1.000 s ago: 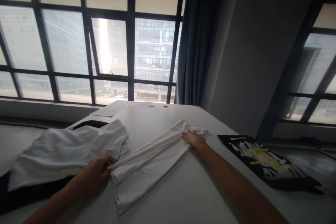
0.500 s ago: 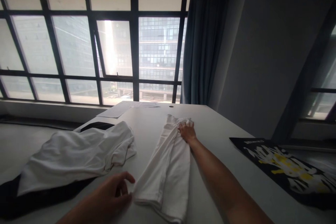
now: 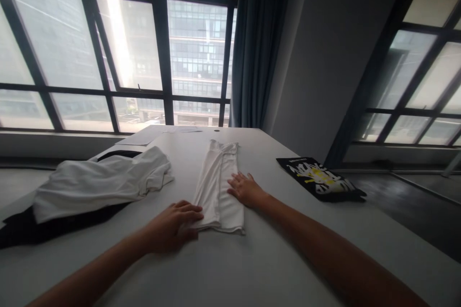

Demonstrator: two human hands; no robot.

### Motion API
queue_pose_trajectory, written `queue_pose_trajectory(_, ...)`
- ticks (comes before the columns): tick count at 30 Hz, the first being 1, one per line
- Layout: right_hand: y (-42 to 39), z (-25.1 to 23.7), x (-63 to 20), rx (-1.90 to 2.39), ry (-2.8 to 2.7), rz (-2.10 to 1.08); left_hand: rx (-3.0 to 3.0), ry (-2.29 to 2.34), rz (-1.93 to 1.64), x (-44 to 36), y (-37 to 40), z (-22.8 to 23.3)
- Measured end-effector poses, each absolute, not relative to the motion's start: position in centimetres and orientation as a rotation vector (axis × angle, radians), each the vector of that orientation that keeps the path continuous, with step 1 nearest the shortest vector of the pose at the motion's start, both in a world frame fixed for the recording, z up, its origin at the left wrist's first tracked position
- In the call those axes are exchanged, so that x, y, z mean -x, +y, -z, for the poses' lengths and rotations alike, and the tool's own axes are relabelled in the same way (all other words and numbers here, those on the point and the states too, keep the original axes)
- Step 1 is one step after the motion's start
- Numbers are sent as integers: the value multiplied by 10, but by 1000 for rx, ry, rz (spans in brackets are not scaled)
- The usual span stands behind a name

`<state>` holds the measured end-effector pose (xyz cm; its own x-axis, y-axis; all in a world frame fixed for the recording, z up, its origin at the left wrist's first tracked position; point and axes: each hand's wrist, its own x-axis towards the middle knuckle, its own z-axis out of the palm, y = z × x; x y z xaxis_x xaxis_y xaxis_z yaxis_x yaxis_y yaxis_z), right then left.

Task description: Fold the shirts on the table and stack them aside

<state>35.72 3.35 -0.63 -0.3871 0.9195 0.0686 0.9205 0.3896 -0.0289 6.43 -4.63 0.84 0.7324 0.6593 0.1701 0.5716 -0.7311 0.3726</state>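
Note:
A white garment [image 3: 218, 182] folded into a long narrow strip lies on the white table [image 3: 266, 259], running away from me. My left hand [image 3: 173, 230] rests flat at its near left corner, fingers spread over the cloth's edge. Flat against the strip's right edge, about halfway along, lies my right hand [image 3: 246, 189]. Neither hand grips the cloth.
A crumpled white garment [image 3: 101, 182] lies at the left on top of a dark one [image 3: 25, 230]. A folded black printed shirt [image 3: 319, 180] sits at the right near the table's edge. Papers [image 3: 144, 136] lie at the far end by the windows.
The white strip has been turned straight and lies squarely in front of me. My right hand slid back from its far end to its middle; my left hand moved onto its near corner.

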Motion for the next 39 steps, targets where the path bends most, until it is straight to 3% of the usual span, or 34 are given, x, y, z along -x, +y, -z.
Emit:
queue_pose_trajectory(5,12,-4,-407,1727,-2532,36,-2542,693,-377,-91,-62,-31)
queue_pose_trajectory(13,-16,-24,-436,1473,-2568,-434,-2669,917,-473,-114,-26,-8)
queue_pose_trajectory(18,-22,-30,-431,1369,-2554,-562,-2515,1039,-702,-118,-20,6)
queue_pose_trajectory(31,-33,-34,-416,1325,-2481,-438,-2431,1092,-953,-119,-10,11)
queue_pose_trajectory(35,-36,-28,-396,1180,-2514,-515,-2429,1422,-832,-121,-14,14)
queue_pose_trajectory(39,-32,-17,-382,1129,-2532,-524,-2550,1244,-749,-125,-14,20)
